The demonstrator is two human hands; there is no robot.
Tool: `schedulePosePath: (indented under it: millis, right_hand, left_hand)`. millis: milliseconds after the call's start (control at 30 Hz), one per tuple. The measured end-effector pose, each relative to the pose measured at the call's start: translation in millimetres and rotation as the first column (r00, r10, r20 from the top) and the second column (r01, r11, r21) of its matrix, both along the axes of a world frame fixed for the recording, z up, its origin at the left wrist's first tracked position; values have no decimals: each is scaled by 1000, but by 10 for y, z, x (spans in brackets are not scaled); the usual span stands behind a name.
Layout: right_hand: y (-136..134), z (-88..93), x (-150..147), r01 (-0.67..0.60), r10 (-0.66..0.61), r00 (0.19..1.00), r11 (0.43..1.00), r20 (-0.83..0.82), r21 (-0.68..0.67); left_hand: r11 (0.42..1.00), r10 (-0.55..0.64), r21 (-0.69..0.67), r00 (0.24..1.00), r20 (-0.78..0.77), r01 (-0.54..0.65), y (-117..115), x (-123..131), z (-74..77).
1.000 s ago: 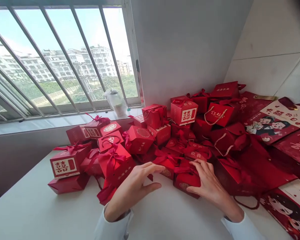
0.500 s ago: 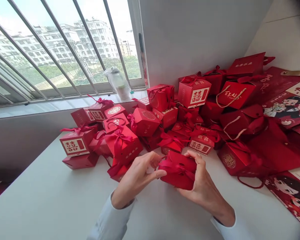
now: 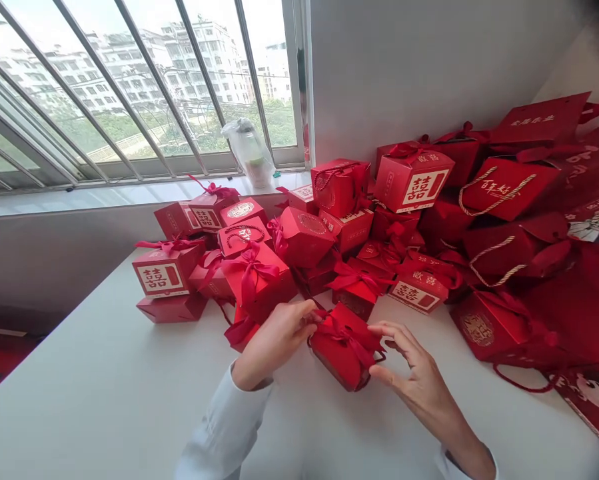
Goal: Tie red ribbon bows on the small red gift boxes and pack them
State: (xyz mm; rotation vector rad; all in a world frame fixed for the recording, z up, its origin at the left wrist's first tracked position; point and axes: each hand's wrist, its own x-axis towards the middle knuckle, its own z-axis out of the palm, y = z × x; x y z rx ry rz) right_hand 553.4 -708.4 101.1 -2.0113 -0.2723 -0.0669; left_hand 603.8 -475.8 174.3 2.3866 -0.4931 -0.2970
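Note:
A small red gift box (image 3: 343, 350) tied with a red ribbon sits just above the white table (image 3: 94, 400), between my hands. My left hand (image 3: 276, 337) pinches the ribbon at the box's upper left corner. My right hand (image 3: 414, 377) touches the box's right side with thumb and fingertips, the fingers partly spread. Behind the box lies a heap of several similar red boxes (image 3: 299, 240) with ribbons and gold print.
Red paper gift bags (image 3: 506, 190) with rope handles pile up at the right against the wall. A plastic-wrapped bottle (image 3: 252, 153) stands on the sill under a barred window (image 3: 129, 87). The table's left edge drops off to a dark floor.
My hands lifted one red box out of the heap and brought it toward me. The left hand has taken the ribbon; the right hand has loosened from a full grip to fingertips.

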Motion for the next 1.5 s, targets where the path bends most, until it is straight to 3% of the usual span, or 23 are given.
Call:
schedulePosePath:
  millis: [200, 400, 633, 867, 1067, 1267, 1367, 1500]
  right_hand:
    - [24, 41, 45, 62, -62, 998, 998, 0, -10]
    - [66, 32, 66, 125, -126, 992, 991, -25, -49]
    - [40, 27, 18, 118, -91, 978, 983, -186, 140]
    - [16, 9, -9, 129, -91, 976, 973, -197, 190]
    - [37, -9, -90, 78, -46, 981, 982, -186, 170]
    - [68, -35, -140, 50, -16, 981, 984, -193, 173]
    - [40, -46, -143, 42, -9, 980, 986, -201, 163]
    - [-71, -99, -132, -3, 35, 977, 988, -209, 152]
  left_hand:
    - [997, -59, 49, 996, 59, 57, -15, 2, 25]
    - [997, 34, 64, 995, 92, -40, -21, -29, 44]
    - [998, 53, 34, 998, 42, -55, -18, -18, -1]
    - [993, 53, 101, 991, 125, -66, -56, -35, -49]
    - [933, 177, 253, 940, 292, -254, -421, -375, 83]
    - [856, 156, 482, 982, 107, -189, -799, -596, 9]
    - [892, 87, 432, 988, 128, -135, -706, -554, -7]
    - [976, 15, 215, 997, 80, -32, -393, -400, 11]
